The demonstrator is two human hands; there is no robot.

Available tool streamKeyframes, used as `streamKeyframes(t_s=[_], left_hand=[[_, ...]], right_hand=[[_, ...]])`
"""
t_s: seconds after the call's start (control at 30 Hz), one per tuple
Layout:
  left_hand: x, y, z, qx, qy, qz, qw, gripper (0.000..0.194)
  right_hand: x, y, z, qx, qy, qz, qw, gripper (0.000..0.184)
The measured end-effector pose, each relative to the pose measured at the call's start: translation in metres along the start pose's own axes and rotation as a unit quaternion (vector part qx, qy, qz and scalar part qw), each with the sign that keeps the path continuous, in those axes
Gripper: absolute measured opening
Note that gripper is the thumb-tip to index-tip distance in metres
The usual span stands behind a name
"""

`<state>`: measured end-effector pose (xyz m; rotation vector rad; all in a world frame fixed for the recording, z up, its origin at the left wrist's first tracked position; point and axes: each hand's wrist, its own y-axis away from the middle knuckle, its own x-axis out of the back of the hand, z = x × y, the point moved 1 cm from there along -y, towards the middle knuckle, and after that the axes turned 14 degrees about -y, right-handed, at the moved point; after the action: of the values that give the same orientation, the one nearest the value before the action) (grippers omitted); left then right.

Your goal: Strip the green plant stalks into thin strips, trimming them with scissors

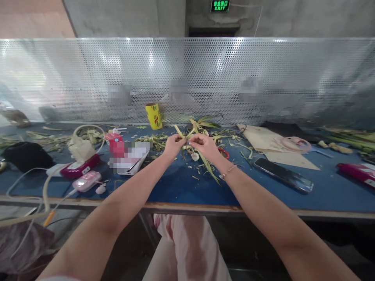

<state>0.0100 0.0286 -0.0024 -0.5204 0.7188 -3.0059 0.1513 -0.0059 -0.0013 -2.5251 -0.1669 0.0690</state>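
Note:
My left hand (174, 146) and my right hand (205, 145) meet over the middle of the blue table, both closed in a pinch. Between the fingertips is a piece of pale green plant stalk (179, 131), its upper end pointing up from my left hand. A long green leaf strip (210, 169) hangs below my right hand; whether it joins the stalk I cannot tell. Behind and around the fingers lie loose plant scraps (152, 141). A red ring-shaped handle (224, 153) shows partly beside my right wrist.
On the left are a red box (115, 143), a pink device (87, 181), a magenta device (79, 167) and cables. A yellow roll (154, 116) stands by the perforated metal screen (205, 66). To the right lie a phone (283, 175) and brown paper (259, 137).

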Motion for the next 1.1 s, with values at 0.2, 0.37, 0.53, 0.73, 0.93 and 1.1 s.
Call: streamKeyframes(t_s=[0.2, 0.37, 0.53, 0.73, 0.93, 1.1], left_hand=[[-0.005, 0.000, 0.001, 0.023, 0.090, -0.021, 0.995, 0.016], [-0.010, 0.002, 0.003, 0.029, 0.146, -0.034, 0.988, 0.018], [-0.012, 0.004, 0.006, 0.030, 0.165, -0.035, 0.985, 0.017], [-0.015, 0.006, 0.004, 0.024, 0.162, -0.053, 0.985, 0.014], [-0.016, 0.007, 0.008, 0.052, 0.225, -0.062, 0.971, 0.018], [-0.015, 0.009, 0.012, 0.068, 0.263, -0.072, 0.960, 0.018]], right_hand=[[-0.002, 0.001, -0.005, -0.017, -0.080, -0.023, 0.996, 0.019], [-0.003, 0.000, -0.003, -0.020, -0.024, 0.025, 0.999, 0.020], [-0.003, -0.001, -0.001, 0.003, -0.010, 0.056, 0.998, 0.020], [0.002, -0.002, -0.002, 0.032, 0.018, 0.083, 0.996, 0.017], [0.003, -0.003, -0.002, 0.024, -0.013, 0.063, 0.998, 0.019], [0.004, -0.003, -0.002, 0.035, -0.008, 0.046, 0.998, 0.020]])
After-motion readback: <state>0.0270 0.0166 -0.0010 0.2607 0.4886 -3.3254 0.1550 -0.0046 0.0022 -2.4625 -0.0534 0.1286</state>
